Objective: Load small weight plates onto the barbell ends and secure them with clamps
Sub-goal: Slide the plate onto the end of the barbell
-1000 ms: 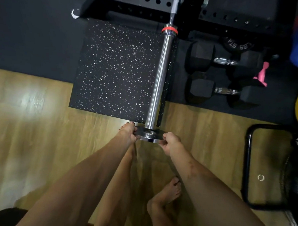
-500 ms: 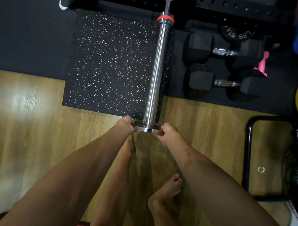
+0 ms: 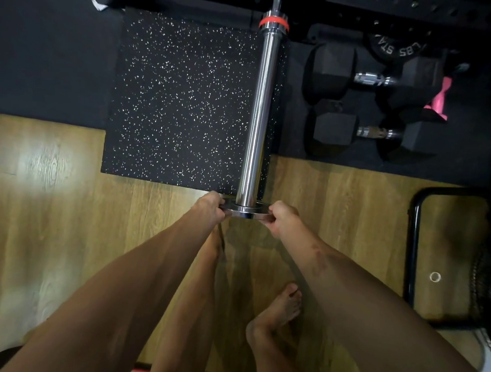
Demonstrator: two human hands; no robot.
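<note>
Two hands share one small plate [image 3: 244, 212] in the head view: my left hand [image 3: 209, 209] pinches its left rim and my right hand [image 3: 281, 219] pinches its right rim, both closed on the metal. The plate is threaded onto the near tip of the barbell sleeve [image 3: 257, 116], sitting right at the end, well short of the orange collar ring [image 3: 274, 20] at the far end. I hold it from opposite sides so it stays square to the sleeve; tilted, I judge it would bind on the chrome instead of sliding. Most of the sleeve lies bare ahead of it, so the loading has barely begun and the push along the bar is the job now.

My bare feet stand on the wood floor [image 3: 54, 219] under my arms, clear of the plate. Beyond them the speckled mat [image 3: 180, 98] lies under the sleeve, and two hex dumbbells [image 3: 375, 79] rest on the dark mat to the right.

Plenty is hidden. My fingers curl under the plate, so I cannot see how deep the grip goes. The bar's shaft runs off the top edge, and the other end is out of sight. No clamp is visible anywhere. A black plate near the rack shows only part of its lettering.
</note>
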